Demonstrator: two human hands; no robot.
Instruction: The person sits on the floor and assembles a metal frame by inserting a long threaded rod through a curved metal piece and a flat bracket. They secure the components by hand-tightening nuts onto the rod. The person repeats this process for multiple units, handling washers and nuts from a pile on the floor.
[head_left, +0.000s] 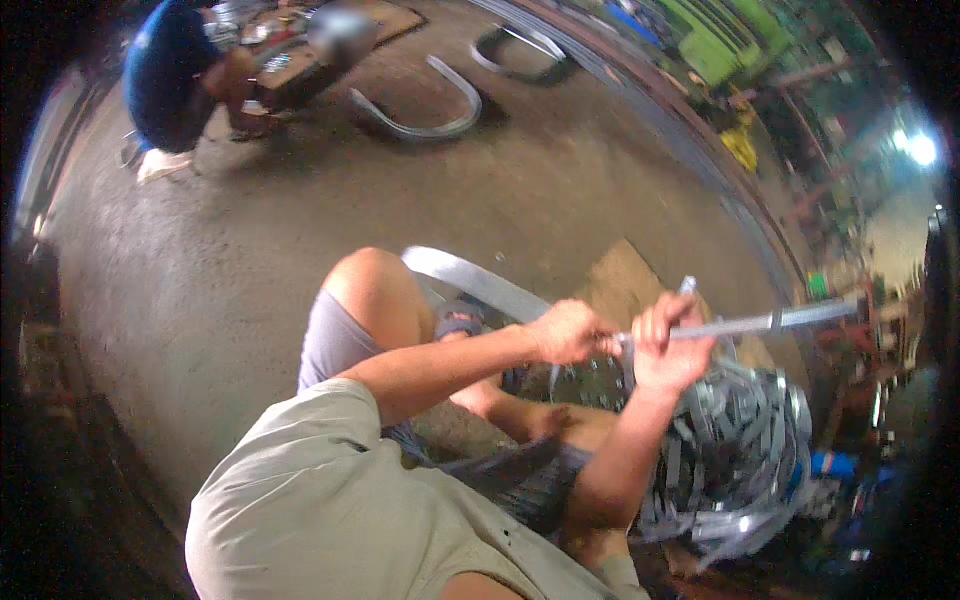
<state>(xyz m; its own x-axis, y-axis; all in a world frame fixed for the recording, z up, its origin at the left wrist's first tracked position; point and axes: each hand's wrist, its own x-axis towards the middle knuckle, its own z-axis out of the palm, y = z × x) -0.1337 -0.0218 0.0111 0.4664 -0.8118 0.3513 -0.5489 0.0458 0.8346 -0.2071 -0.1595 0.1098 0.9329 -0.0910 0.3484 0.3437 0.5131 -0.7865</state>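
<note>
My left hand [572, 332] is closed in front of my raised knee, pinching the near end of a thin metal piece between the hands. Just to its right, the fingers of my right hand [668, 345] wrap round a long, narrow silver metal strip [770, 323], which runs out to the right. A dark band crosses that strip partway along. Behind my left hand a wider silver strip [475, 280] curves away to the left; whether it joins the held one is hidden. A short bright tip [688, 285] sticks up above my right fingers.
A tangled heap of silver strips [735, 450] lies beside my right forearm. Brown cardboard [622, 278] rests on the floor beyond my hands. Two bent metal strips [440, 128] [520, 55] lie farther off. A person in blue [170, 80] crouches at the far left. Green machinery [720, 40] stands far right.
</note>
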